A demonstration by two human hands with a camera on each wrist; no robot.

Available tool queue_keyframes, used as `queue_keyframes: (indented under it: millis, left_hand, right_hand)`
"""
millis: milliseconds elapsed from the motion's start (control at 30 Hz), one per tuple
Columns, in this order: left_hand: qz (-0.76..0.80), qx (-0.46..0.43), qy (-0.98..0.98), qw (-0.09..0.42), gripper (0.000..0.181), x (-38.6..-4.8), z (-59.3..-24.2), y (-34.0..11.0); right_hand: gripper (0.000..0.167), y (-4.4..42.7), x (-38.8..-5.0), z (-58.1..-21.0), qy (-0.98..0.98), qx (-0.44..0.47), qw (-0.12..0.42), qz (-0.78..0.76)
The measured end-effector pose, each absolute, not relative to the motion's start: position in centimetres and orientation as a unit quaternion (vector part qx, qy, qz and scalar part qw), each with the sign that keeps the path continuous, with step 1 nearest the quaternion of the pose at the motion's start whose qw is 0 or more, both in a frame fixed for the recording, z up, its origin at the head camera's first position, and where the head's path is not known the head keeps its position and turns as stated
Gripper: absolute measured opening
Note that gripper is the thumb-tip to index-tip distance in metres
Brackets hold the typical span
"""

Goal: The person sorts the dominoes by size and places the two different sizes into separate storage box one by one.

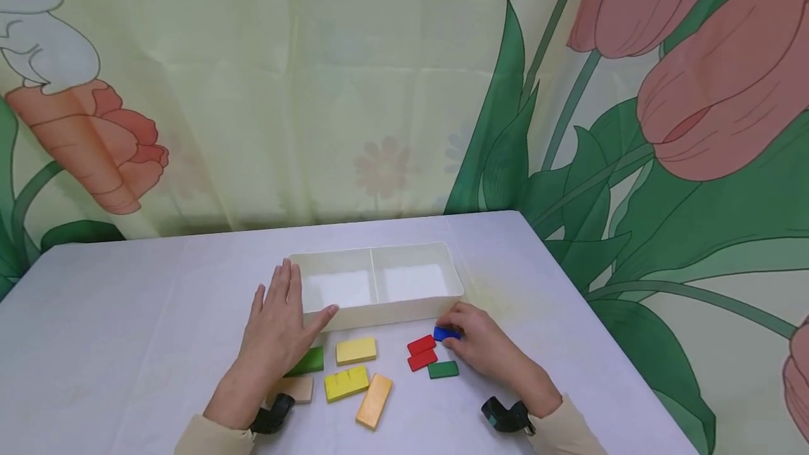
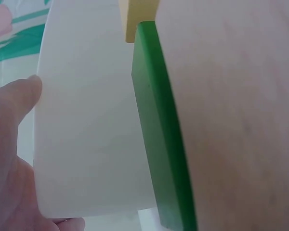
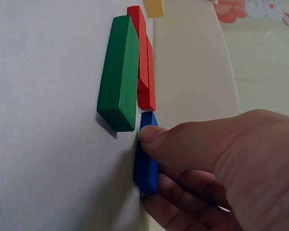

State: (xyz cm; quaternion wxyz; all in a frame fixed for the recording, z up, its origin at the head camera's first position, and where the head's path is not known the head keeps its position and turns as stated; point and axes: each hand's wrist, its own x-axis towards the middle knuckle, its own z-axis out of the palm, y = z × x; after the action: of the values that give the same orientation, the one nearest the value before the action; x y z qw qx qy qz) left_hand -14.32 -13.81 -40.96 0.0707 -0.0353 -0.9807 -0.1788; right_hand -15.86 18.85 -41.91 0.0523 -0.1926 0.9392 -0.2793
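Note:
A white two-compartment box [image 1: 385, 314] stands on the table. Against its left end rests my left hand [image 1: 276, 325], fingers straight, thumb over the front rim; the left wrist view shows the thumb [image 2: 26, 94] at the box's edge [image 2: 86, 120]. My right hand [image 1: 487, 346] pinches a blue block [image 1: 446, 333] between thumb and fingers, just in front of the box's right corner; in the right wrist view the blue block [image 3: 146, 163] is partly covered by the thumb. Beside it lie two red blocks [image 1: 421, 345] [image 1: 422, 359] touching each other, and a dark green block [image 1: 443, 369].
Nearer the left hand lie a green block [image 1: 310, 361], a pale yellow block [image 1: 356, 351], a bright yellow block [image 1: 346, 384], an orange block [image 1: 374, 401] and a tan block [image 1: 300, 390]. A printed curtain [image 1: 329, 90] hangs behind the white table [image 1: 158, 286].

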Motion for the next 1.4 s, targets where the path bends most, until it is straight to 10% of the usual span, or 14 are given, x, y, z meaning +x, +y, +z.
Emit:
queue_keyframes:
  millis: [1400]
  left_hand:
    - [-0.178,-0.042,-0.979,0.088,0.103,-14.4,-41.4,-13.8]
  right_hand:
    - [0.029,17.3,-19.7,-35.8,0.902,-0.303,-0.023,-0.306]
